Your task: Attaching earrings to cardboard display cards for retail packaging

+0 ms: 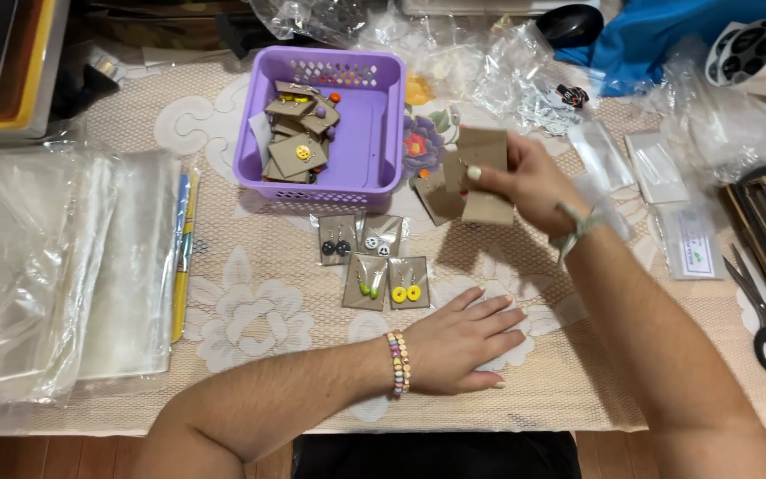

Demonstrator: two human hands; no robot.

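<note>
Head view is showing a worktop under a cream lace cloth, crowded with clear bags, a purple basket of brown cards, scissors at the right edge and blue fabric at the back. Four earring cards are lying in front of the basket, just beyond the left hand. The right hand is hovering above the cloth, wrist bent, its grip pinching closed on a small stack of cards. The left hand is lying flat, fingers spread and palm down, holding nothing, forearm crossing inward along the near edge.
</note>
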